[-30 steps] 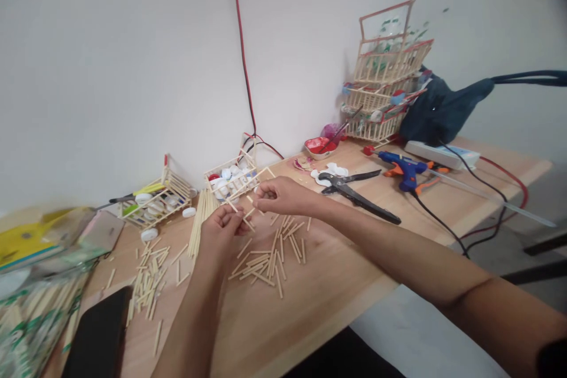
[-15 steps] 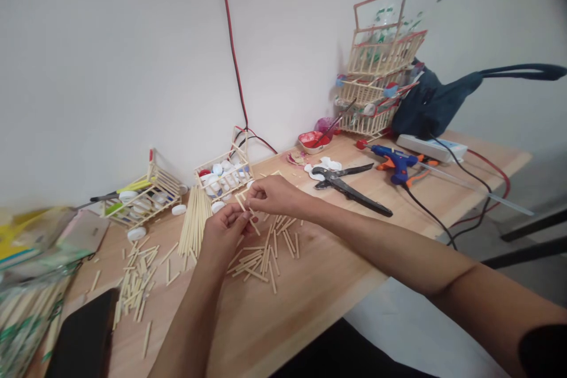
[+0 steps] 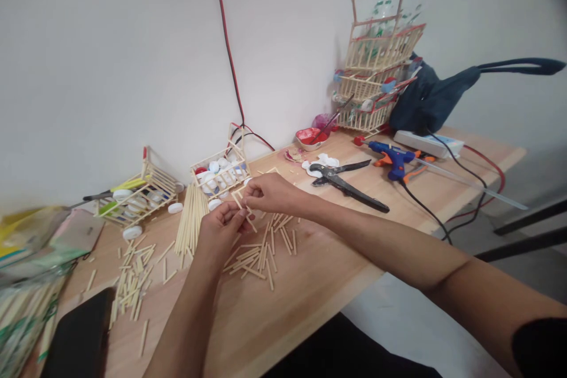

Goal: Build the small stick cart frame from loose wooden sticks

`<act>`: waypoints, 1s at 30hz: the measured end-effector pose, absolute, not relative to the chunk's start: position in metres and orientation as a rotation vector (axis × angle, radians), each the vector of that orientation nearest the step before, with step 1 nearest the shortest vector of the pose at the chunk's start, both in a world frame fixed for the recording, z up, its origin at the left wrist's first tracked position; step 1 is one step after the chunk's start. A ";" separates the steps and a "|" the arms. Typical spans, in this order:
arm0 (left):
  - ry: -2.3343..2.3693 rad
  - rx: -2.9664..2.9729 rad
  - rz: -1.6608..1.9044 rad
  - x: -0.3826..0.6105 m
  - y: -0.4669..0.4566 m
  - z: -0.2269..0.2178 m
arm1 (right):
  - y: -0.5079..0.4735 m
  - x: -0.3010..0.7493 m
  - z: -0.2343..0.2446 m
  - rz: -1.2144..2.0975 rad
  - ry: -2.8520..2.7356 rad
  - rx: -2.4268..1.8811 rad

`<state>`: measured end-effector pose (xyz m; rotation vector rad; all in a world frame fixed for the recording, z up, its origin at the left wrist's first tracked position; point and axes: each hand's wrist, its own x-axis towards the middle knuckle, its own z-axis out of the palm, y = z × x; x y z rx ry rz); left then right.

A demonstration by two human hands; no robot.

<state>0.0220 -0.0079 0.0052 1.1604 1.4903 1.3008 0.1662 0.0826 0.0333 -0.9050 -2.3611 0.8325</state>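
Observation:
Between my hands is a small frame of pale wooden sticks, held above the table. My left hand is closed on its near side, thumb and fingers pinching the sticks. From the right, my right hand pinches the same frame near its far side; the fingertips partly hide it. Under and in front of my hands lies a loose pile of short cut sticks. A bundle of long wooden sticks lies just left of my left hand.
Stick baskets with bottle caps stand by the wall, with stacked stick carts at back right. A black cutter, a blue glue gun with its cord, and a dish of red paint lie rightward. A phone lies front left.
The whole view has shifted slightly, so everything sits a little further left and up. Both hands keep hold of the stick frame, with hardly any change in their grip.

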 end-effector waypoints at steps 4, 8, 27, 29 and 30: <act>1.486 1.144 1.300 0.023 -0.009 0.007 | 0.082 0.166 0.034 0.836 -2.356 -0.917; 1.483 1.132 1.303 0.025 -0.009 0.009 | 0.082 0.166 0.035 0.827 -2.357 -0.931; 1.488 1.119 1.311 0.024 -0.008 0.009 | 0.082 0.165 0.032 0.847 -2.333 -0.899; 1.488 1.124 1.309 0.024 -0.008 0.009 | 0.082 0.165 0.031 0.845 -2.333 -0.902; 1.485 1.128 1.311 0.024 -0.008 0.009 | 0.082 0.165 0.031 0.844 -2.332 -0.904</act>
